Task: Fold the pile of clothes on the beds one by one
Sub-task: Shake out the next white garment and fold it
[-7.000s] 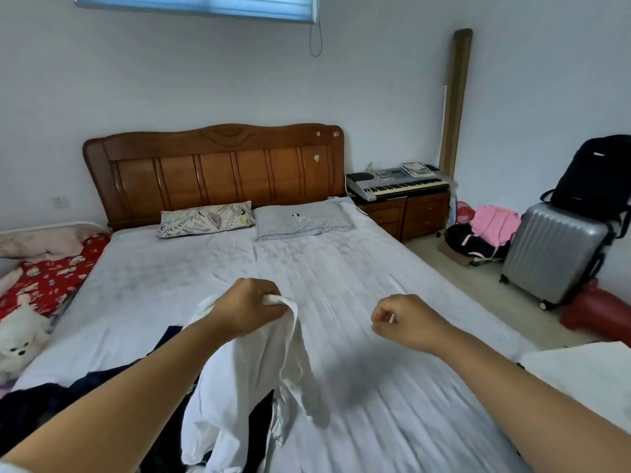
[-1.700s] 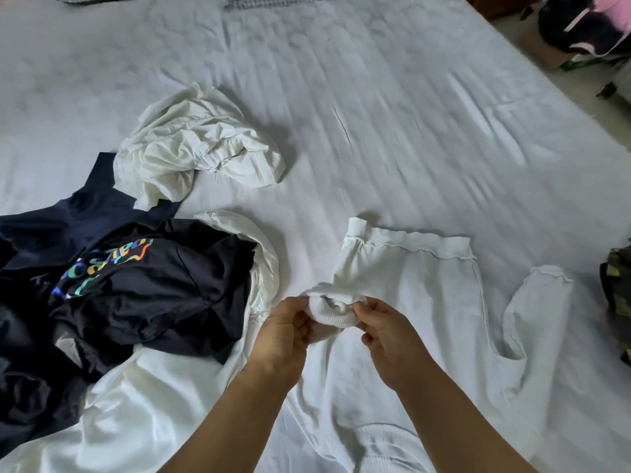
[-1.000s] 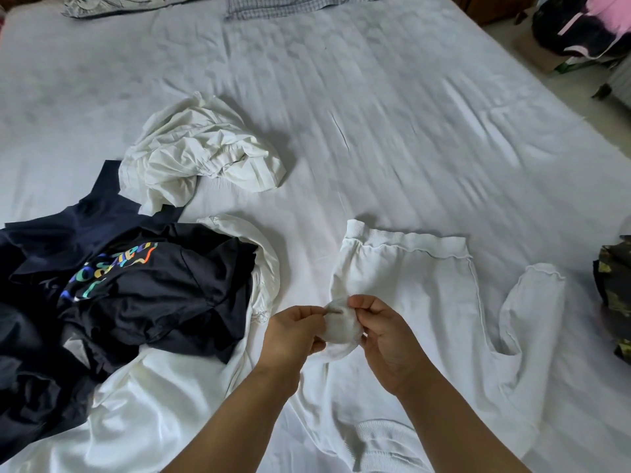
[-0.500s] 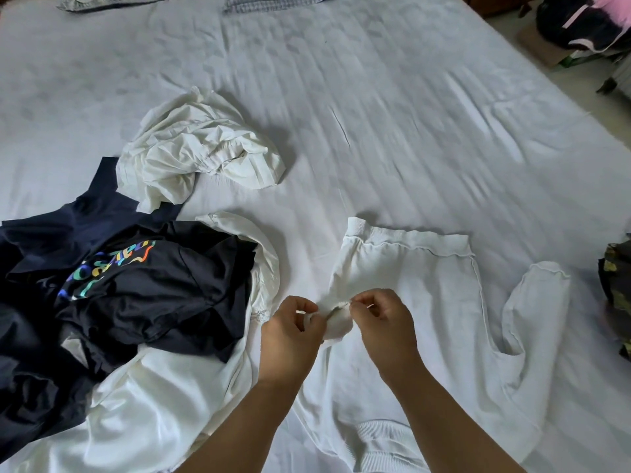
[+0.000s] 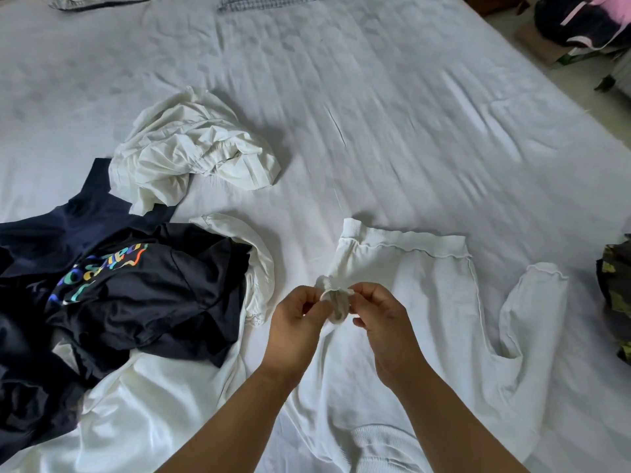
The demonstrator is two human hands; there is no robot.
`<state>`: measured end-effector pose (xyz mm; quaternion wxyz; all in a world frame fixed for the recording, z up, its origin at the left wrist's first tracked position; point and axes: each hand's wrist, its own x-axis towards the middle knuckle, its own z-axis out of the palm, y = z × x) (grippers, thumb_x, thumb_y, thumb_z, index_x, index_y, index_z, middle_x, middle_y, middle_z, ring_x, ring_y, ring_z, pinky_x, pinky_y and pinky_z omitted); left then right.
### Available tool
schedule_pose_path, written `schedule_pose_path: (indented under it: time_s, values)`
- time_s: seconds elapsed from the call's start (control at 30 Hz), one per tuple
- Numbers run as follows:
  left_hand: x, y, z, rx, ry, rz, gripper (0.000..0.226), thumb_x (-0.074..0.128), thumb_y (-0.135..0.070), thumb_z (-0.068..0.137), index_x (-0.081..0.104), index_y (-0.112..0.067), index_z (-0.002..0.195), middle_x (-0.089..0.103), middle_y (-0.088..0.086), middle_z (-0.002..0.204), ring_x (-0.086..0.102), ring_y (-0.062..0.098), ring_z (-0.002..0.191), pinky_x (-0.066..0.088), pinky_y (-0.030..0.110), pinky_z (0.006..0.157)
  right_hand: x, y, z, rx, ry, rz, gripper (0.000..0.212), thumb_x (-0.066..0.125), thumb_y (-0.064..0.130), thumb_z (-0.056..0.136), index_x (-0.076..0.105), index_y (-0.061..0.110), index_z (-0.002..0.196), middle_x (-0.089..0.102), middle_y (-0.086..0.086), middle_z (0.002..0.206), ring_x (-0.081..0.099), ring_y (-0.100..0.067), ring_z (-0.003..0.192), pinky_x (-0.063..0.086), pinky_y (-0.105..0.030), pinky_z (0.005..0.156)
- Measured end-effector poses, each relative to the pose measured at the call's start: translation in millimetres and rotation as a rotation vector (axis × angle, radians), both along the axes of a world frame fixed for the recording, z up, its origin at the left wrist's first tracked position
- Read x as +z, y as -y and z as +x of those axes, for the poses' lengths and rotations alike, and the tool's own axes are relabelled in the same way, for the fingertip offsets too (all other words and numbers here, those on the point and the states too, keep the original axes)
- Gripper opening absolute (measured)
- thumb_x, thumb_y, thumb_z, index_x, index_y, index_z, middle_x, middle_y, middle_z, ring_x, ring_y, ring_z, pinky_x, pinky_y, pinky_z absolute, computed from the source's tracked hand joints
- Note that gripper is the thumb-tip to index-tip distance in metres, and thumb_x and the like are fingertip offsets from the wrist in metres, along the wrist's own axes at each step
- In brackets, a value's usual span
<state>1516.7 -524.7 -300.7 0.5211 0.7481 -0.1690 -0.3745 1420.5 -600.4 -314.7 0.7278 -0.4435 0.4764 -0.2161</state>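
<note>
Head view looks down on a bed covered by a pale creased sheet, with both bare hands raised over a white sweatshirt spread flat on the right half of the mattress. The left hand and right hand meet at the bunched cuff of the sweatshirt's left-side sleeve, each pinching the ribbed edge between thumb and fingertips, and the cuff is lifted off the body of the garment. The other sleeve lies bent at the right, its cuff pointing up the bed. The ribbed hem runs across the far edge of the sweatshirt, and the collar is near the bottom of the frame between the forearms.

To the left sits the unfolded pile: a dark navy shirt with rainbow lettering lies on top of a white garment, and a crumpled cream garment rests just beyond them, touching the navy cloth. A camouflage-patterned item shows at the right edge, cut off, possibly more clothing. Pillow edges show at the top, and a dark bag sits on the floor at the top right
</note>
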Motion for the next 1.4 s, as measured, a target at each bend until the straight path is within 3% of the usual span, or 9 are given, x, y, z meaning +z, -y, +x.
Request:
schedule_pose_path:
  time_s: [0.17, 0.33, 0.4, 0.5, 0.63, 0.83, 0.93, 1.17, 1.4]
  values:
    - [4, 5, -9, -0.079, -0.379, -0.265, 0.025, 0.049, 0.002, 0.093, 0.071, -0.009, 0.094, 0.073, 0.008, 0.089, 0.069, 0.019, 0.087, 0.051, 0.016, 0.073, 0, -2, 2, 0.013, 0.084, 0.051, 0.027, 0.068, 0.029, 0.084, 0.064, 0.013, 0.106, 0.072, -0.005, 0.097, 0.069, -0.017, 0.092, 0.054, -0.029, 0.078]
    - [-3, 10, 2, -0.087, 0.208, -0.036, 0.033, 0.06, -0.006, 0.088, 0.06, -0.031, 0.11, 0.059, -0.016, 0.112, 0.053, -0.012, 0.101, 0.036, -0.001, 0.08, 1, 16, -10, 0.097, 0.111, 0.025, 0.022, 0.061, -0.001, 0.086, 0.069, 0.015, 0.099, 0.073, -0.006, 0.094, 0.069, -0.02, 0.089, 0.054, -0.029, 0.076]
    - [-7, 15, 15, -0.296, 0.148, 0.001, 0.04, 0.069, -0.014, 0.085, 0.053, -0.031, 0.118, 0.055, -0.023, 0.114, 0.047, -0.02, 0.104, 0.033, -0.003, 0.084, 3, 22, -13, 0.175, 0.128, -0.013, 0.027, 0.061, -0.003, 0.085, 0.068, 0.018, 0.101, 0.073, -0.002, 0.095, 0.069, -0.015, 0.088, 0.053, -0.023, 0.071]
    - [-8, 26, 28, -0.459, -0.059, 0.03, 0.025, 0.075, -0.014, 0.08, 0.064, -0.014, 0.102, 0.069, 0.001, 0.093, 0.062, 0.006, 0.089, 0.048, 0.022, 0.082, 4, 34, -19, 0.182, 0.015, -0.119, 0.025, 0.067, 0.0, 0.081, 0.06, 0.019, 0.095, 0.068, -0.002, 0.09, 0.065, -0.016, 0.078, 0.053, -0.027, 0.066]
    - [-14, 37, 28, -0.424, -0.032, 0.022, 0.016, 0.075, -0.01, 0.08, 0.064, -0.008, 0.092, 0.064, 0.0, 0.078, 0.056, 0.005, 0.066, 0.046, 0.016, 0.061, 2, 42, -28, 0.17, -0.075, -0.266, 0.027, 0.074, 0.002, 0.076, 0.05, 0.013, 0.075, 0.059, 0.002, 0.07, 0.057, -0.006, 0.061, 0.045, -0.019, 0.06]
    - [-27, 38, 22, -0.261, -0.139, -0.062, 0.013, 0.07, -0.006, 0.083, 0.064, -0.014, 0.09, 0.066, -0.003, 0.077, 0.058, 0.013, 0.074, 0.047, 0.024, 0.068, -6, 42, -30, 0.122, 0.007, -0.134, 0.015, 0.072, 0.014, 0.081, 0.06, 0.023, 0.082, 0.062, 0.007, 0.082, 0.06, -0.01, 0.079, 0.05, -0.029, 0.074]
    - [-29, 38, 20, -0.206, -0.198, -0.088, 0.013, 0.063, 0.001, 0.087, 0.063, -0.01, 0.092, 0.066, 0.005, 0.083, 0.059, 0.019, 0.08, 0.047, 0.031, 0.074, -4, 46, -29, -0.047, 0.083, 0.031, 0.014, 0.054, 0.024, 0.095, 0.063, 0.017, 0.087, 0.069, 0.001, 0.082, 0.062, -0.013, 0.072, 0.048, -0.025, 0.059]
    - [-26, 43, 13, -0.2, -0.118, -0.073, 0.027, 0.053, 0.012, 0.083, 0.064, -0.011, 0.093, 0.065, -0.002, 0.075, 0.056, 0.01, 0.068, 0.046, 0.019, 0.062, 1, 45, -23, 0.233, -0.093, -0.064, 0.015, 0.07, 0.009, 0.078, 0.069, 0.018, 0.091, 0.071, 0.003, 0.081, 0.061, -0.009, 0.068, 0.052, -0.023, 0.064]
    - [-31, 38, 13, -0.202, -0.028, 0.021, 0.023, 0.061, -0.001, 0.087, 0.069, -0.017, 0.103, 0.072, -0.001, 0.095, 0.066, 0.012, 0.091, 0.052, 0.025, 0.082, -8, 53, -30, 0.01, -0.381, -0.316, 0.019, 0.054, -0.001, 0.087, 0.07, 0.008, 0.084, 0.067, -0.003, 0.064, 0.061, -0.012, 0.05, 0.052, -0.029, 0.053]
